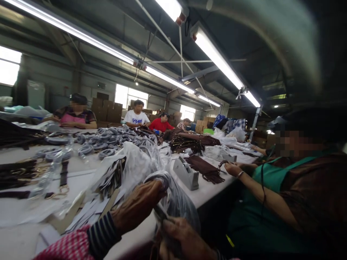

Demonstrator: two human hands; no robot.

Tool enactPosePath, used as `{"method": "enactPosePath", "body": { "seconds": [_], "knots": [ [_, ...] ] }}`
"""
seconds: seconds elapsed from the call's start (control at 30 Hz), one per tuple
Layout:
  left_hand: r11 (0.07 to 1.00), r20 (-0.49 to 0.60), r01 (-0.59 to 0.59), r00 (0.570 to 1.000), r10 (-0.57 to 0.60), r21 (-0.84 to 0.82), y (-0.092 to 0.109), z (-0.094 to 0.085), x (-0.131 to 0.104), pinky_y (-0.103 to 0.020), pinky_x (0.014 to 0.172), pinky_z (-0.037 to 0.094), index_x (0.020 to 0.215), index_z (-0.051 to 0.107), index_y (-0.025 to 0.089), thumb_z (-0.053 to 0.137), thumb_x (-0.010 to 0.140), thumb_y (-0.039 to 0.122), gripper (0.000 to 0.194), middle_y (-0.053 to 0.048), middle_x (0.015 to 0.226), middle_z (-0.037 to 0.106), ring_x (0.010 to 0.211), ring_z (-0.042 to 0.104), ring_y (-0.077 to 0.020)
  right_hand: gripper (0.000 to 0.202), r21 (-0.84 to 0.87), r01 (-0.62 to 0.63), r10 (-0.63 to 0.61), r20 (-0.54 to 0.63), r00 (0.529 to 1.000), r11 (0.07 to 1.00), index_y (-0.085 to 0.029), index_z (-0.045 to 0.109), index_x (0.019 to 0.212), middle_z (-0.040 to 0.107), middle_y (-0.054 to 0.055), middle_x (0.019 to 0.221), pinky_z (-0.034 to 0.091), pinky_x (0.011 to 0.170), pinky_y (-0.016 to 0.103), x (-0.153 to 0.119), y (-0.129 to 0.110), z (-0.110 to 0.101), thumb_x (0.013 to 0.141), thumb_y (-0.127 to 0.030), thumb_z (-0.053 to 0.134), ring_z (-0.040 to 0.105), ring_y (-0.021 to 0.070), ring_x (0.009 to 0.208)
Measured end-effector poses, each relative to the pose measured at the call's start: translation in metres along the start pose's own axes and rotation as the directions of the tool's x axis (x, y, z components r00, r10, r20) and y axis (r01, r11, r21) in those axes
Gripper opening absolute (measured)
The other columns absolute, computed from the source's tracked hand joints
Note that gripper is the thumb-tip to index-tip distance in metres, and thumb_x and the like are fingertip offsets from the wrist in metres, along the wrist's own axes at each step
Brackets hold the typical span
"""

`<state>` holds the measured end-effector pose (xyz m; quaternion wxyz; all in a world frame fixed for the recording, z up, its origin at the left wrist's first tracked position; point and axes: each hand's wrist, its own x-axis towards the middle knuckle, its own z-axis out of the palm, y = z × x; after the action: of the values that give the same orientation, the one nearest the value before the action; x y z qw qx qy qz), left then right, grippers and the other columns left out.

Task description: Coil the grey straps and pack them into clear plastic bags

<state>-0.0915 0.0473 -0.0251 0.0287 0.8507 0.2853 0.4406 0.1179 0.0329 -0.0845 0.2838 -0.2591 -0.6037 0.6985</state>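
Observation:
My left hand (pixel 141 204), in a striped cuff, reaches over the table's near edge. Its fingers curl round the bunched top of a clear plastic bag (pixel 179 198), which hangs over the edge with greyish contents I cannot make out. Below it, my right hand (pixel 187 234) is closed on a dark grey flat strip (pixel 162 213), its upper end close under my left hand. Blur and shadow hide the strip's lower part. Left of my hands, paper strips (pixel 89 213) and a plastic bag of thin flat strips (pixel 111 177) lie on the table.
A grey tape dispenser (pixel 187 173) stands near the right edge, beside a dark brown fringed piece (pixel 204 168). Grey coils (pixel 100 144) and dark straps with gold-coloured buckles (pixel 21 171) cover the left. A co-worker in a green apron (pixel 255 206) sits close on the right; several others work farther back.

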Motion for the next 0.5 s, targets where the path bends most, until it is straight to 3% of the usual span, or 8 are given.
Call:
{"method": "enactPosePath", "body": {
  "seconds": [0.1, 0.2, 0.33, 0.5],
  "knots": [
    [0.991, 0.183, -0.024, 0.983, 0.0, 0.132, -0.008, -0.009, -0.012, -0.032, 0.062, 0.028, 0.086, 0.048, 0.022, 0.049, 0.104, 0.03, 0.02, 0.002, 0.076, 0.053, 0.063, 0.04, -0.0158, 0.061, 0.103, -0.142, 0.135, 0.071, 0.988, 0.985, -0.003, 0.069, 0.092, 0.065, 0.005, 0.053, 0.028, 0.029, 0.017, 0.008, -0.013, -0.01, 0.091, -0.063, 0.058, 0.044, 0.008, 0.028],
    [0.977, 0.265, -0.079, 0.964, 0.024, 0.2, -0.011, -0.006, -0.026, -0.032, 0.064, 0.03, 0.092, 0.049, 0.022, 0.059, 0.1, 0.047, 0.028, 0.001, 0.081, 0.058, 0.068, 0.047, -0.0172, 0.059, 0.006, -0.218, 0.214, 0.156, 0.964, 0.976, -0.003, 0.07, 0.084, 0.063, 0.004, 0.049, 0.032, 0.027, 0.017, 0.017, -0.031, -0.021, 0.091, -0.061, 0.059, 0.046, 0.0088, 0.027],
    [0.948, 0.276, -0.063, 0.961, -0.027, 0.312, -0.021, 0.004, -0.048, -0.033, 0.06, 0.026, 0.085, 0.05, 0.022, 0.06, 0.1, 0.044, 0.028, 0.002, 0.075, 0.059, 0.062, 0.045, -0.0161, 0.056, -0.186, -0.279, 0.313, 0.189, 0.931, 0.942, -0.006, 0.071, 0.084, 0.061, 0.001, 0.049, 0.036, 0.03, 0.018, 0.024, -0.045, -0.034, 0.091, -0.06, 0.059, 0.045, 0.0083, 0.026],
    [0.926, 0.185, 0.108, 0.965, -0.185, 0.362, -0.053, -0.001, -0.081, -0.028, 0.065, 0.035, 0.091, 0.062, 0.023, 0.056, 0.1, 0.047, 0.026, 0.001, 0.081, 0.066, 0.069, 0.056, -0.0169, 0.038, -0.358, -0.214, 0.249, 0.056, 0.967, 0.909, -0.013, 0.067, 0.084, 0.054, -0.007, 0.051, 0.026, 0.03, 0.015, 0.02, -0.047, -0.073, 0.086, -0.05, 0.071, 0.037, 0.0038, 0.031]
  ]
}}
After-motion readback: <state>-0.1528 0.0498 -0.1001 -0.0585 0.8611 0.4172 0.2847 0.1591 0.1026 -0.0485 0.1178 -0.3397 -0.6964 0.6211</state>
